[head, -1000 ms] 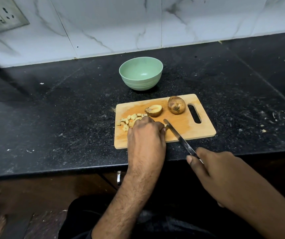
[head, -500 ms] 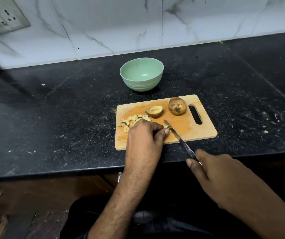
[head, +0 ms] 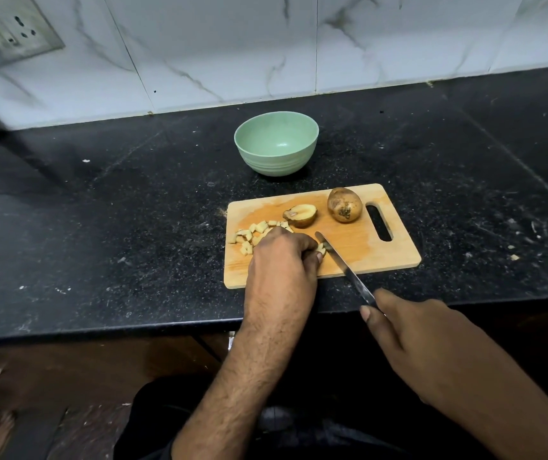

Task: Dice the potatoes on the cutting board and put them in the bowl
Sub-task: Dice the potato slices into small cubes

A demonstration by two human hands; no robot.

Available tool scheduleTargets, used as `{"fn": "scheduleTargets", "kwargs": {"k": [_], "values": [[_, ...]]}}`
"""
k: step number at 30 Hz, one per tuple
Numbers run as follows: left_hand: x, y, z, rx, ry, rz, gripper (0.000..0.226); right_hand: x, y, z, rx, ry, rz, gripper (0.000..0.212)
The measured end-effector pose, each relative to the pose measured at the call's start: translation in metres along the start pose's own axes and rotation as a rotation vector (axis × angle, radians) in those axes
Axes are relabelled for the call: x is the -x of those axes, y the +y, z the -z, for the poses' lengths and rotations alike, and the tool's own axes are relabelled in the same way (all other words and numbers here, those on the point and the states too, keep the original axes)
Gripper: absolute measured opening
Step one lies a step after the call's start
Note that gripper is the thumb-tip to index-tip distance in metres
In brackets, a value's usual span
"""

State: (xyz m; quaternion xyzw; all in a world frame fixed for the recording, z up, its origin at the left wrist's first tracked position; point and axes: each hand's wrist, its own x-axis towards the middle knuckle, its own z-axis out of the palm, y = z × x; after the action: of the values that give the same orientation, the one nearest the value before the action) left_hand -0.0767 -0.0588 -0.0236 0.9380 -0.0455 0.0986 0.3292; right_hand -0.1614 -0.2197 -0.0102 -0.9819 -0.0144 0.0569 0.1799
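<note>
Partly diced: left hand (head: pixel 282 257) pinches potato strips (head: pixel 320 248), right hand (head: pixel 408 330) grips knife (head: pixel 345 267); half potato (head: pixel 301 214), whole potato (head: pixel 344 204) uncut, bowl (head: pixel 276 142) unfilled.

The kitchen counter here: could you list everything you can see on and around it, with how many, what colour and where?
bowl: one, pale green, on the counter behind the board
cutting board: one, light wood, near the counter's front edge
whole potato: one, brown, far right of the board
half potato: one, brown skin, board's middle
diced pieces: a small pile, pale yellow, board's left
knife: one, steel blade, over the board
counter: one, black speckled
wall socket: one, grey, top left
left hand: holds potato pieces
right hand: grips the knife
</note>
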Motion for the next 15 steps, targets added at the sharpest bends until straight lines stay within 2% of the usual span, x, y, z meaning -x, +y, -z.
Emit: {"fn": "scheduleTargets", "kwargs": {"k": [6, 15], "values": [[0.001, 0.003, 0.002, -0.052, -0.003, -0.026, 0.018, 0.001, 0.000, 0.001, -0.033, 0.075, -0.016, 0.035], [0.005, 0.006, -0.001, -0.126, 0.053, -0.034, 0.018, 0.007, -0.010, 0.010, 0.074, 0.008, 0.007, 0.035]]}}
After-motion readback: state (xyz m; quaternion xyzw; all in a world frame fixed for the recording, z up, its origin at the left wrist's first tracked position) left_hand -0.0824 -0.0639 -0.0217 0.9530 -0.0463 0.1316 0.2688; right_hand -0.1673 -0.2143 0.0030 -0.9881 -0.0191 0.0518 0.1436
